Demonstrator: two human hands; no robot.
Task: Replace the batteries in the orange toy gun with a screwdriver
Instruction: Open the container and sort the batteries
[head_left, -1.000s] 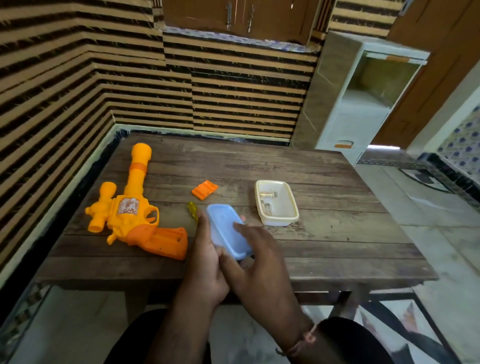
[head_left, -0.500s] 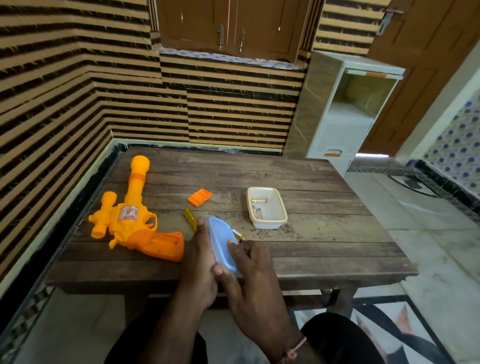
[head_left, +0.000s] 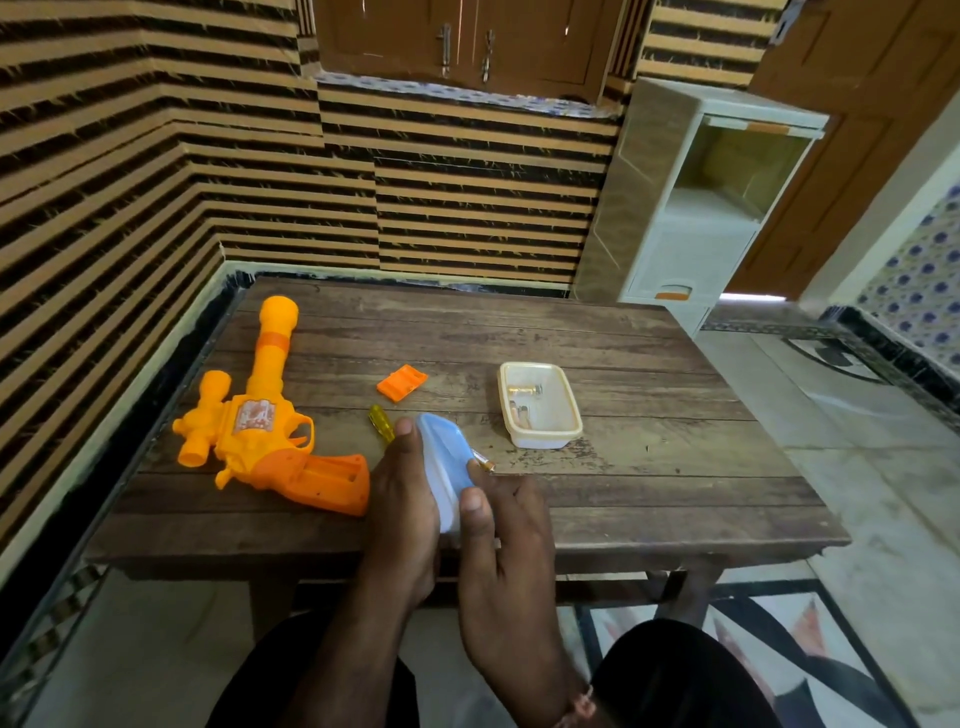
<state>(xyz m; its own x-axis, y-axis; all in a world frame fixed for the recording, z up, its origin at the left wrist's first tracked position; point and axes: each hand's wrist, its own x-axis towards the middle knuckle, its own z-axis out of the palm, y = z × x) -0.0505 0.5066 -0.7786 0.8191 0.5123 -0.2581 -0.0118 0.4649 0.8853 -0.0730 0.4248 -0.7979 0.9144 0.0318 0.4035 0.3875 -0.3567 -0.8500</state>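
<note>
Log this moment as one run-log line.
hands: left hand and right hand hold blue lid | toy gun: on table, battery bay open

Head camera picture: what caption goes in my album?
Both hands, left and right, hold a blue lid beside the orange toy gun.

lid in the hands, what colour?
Light blue, translucent. The lid is held on edge between both hands; head view, the only one, shows it.

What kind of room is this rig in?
Probably a home, likely a kitchen or utility corner: striped tiled walls, wooden cupboard doors above, a white plastic storage cabinet by a door, and a worn wooden table used as a bench.
</note>
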